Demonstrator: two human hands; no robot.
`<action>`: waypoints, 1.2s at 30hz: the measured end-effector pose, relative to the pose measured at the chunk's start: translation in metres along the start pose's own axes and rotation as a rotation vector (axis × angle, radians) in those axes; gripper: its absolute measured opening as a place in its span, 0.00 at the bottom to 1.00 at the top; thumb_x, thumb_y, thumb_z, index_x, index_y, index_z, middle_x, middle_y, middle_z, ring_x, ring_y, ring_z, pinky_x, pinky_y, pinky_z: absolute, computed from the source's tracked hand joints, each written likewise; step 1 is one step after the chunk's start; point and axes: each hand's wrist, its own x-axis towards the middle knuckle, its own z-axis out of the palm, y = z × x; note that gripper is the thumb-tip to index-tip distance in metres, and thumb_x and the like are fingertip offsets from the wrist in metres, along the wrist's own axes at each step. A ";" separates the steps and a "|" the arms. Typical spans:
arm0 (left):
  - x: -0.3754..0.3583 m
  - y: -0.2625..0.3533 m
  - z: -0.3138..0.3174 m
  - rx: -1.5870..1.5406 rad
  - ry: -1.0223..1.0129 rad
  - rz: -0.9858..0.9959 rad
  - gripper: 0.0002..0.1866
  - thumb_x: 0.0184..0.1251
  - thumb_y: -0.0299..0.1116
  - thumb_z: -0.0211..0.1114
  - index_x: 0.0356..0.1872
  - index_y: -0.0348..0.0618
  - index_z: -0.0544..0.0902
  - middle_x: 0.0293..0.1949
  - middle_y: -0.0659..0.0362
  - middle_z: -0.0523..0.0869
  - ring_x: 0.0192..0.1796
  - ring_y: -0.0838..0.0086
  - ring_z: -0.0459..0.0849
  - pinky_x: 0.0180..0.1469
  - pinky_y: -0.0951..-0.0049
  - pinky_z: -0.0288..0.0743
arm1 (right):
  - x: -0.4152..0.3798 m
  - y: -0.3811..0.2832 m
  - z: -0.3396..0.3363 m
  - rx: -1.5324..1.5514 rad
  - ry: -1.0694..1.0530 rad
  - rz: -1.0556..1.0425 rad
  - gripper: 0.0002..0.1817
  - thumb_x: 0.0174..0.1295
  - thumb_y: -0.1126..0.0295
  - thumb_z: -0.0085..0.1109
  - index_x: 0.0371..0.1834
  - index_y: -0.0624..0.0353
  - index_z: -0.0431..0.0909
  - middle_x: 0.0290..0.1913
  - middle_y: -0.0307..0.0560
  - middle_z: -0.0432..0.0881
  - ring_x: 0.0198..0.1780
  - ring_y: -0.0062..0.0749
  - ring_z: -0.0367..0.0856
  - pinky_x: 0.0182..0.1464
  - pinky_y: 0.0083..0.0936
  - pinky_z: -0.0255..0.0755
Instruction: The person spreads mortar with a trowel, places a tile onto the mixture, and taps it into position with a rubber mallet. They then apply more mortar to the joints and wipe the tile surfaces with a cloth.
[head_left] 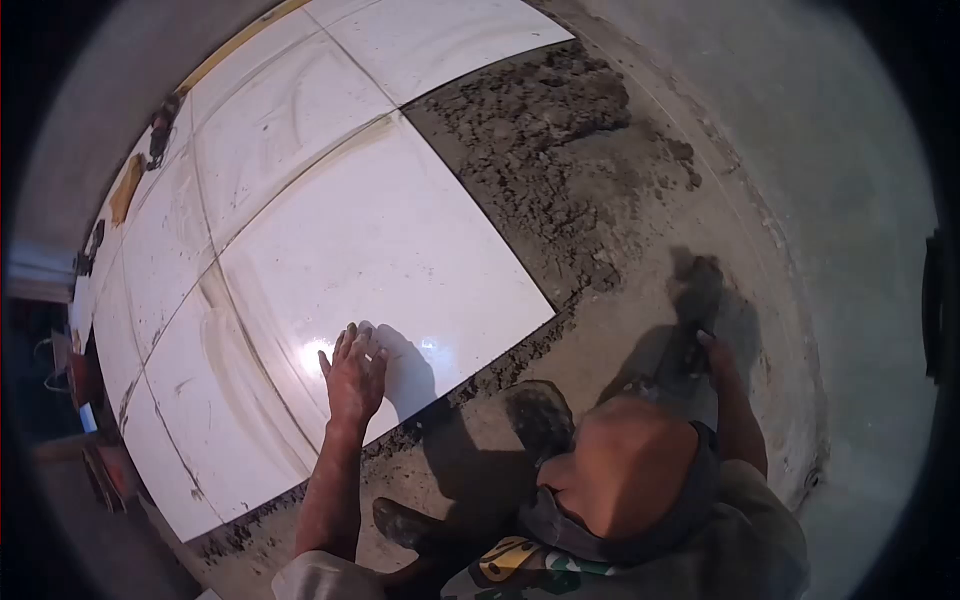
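Observation:
My left hand is over the near part of a large white floor tile, its fingers spread and its shadow falling just to the right. The tile's glossy face carries glare by the fingertips. On the right, my right hand is closed around a dark tool above the bare floor; dark shadow around the tool hides its shape, and I cannot tell its exact kind. Grey mortar lies loose and crumbly along the tile's right edge, with a thin strip under its near edge.
More white tiles stretch to the left and far side, smeared with grey along their joints. My knees and a dark shoe are close to the near edge. A grey wall rises on the right. Assorted objects lie along the far left edge.

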 end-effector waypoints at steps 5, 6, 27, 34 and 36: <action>-0.005 -0.016 -0.002 0.028 -0.006 -0.057 0.24 0.68 0.43 0.59 0.62 0.44 0.75 0.67 0.47 0.70 0.72 0.57 0.64 0.71 0.36 0.44 | -0.036 -0.017 0.010 -0.294 0.396 -0.392 0.22 0.60 0.59 0.61 0.49 0.66 0.73 0.35 0.54 0.83 0.29 0.42 0.84 0.33 0.38 0.77; -0.002 -0.019 0.005 0.031 0.002 -0.056 0.24 0.68 0.43 0.59 0.61 0.43 0.75 0.67 0.48 0.70 0.72 0.58 0.64 0.70 0.35 0.45 | -0.020 -0.006 0.005 -0.293 0.394 -0.392 0.22 0.60 0.59 0.61 0.49 0.66 0.73 0.35 0.54 0.83 0.29 0.42 0.84 0.33 0.38 0.77; 0.007 -0.025 0.010 -0.004 0.064 -0.085 0.22 0.68 0.42 0.59 0.59 0.42 0.76 0.65 0.49 0.73 0.71 0.58 0.66 0.69 0.31 0.42 | 0.057 -0.104 0.017 -0.979 0.843 -1.220 0.22 0.65 0.58 0.56 0.49 0.70 0.73 0.41 0.67 0.79 0.44 0.57 0.80 0.46 0.43 0.73; 0.010 -0.021 -0.010 0.008 0.107 -0.059 0.22 0.69 0.41 0.59 0.61 0.45 0.74 0.66 0.44 0.71 0.69 0.53 0.68 0.67 0.29 0.44 | 0.035 -0.246 0.148 -0.625 0.370 -1.062 0.32 0.64 0.45 0.54 0.53 0.68 0.73 0.48 0.68 0.78 0.52 0.60 0.77 0.49 0.46 0.72; 0.007 -0.019 -0.012 0.001 0.103 -0.076 0.22 0.69 0.42 0.59 0.61 0.44 0.75 0.66 0.44 0.71 0.69 0.53 0.68 0.67 0.29 0.44 | -0.001 -0.283 0.179 -0.762 0.254 -1.026 0.36 0.64 0.44 0.52 0.58 0.69 0.71 0.52 0.68 0.78 0.55 0.61 0.76 0.55 0.46 0.70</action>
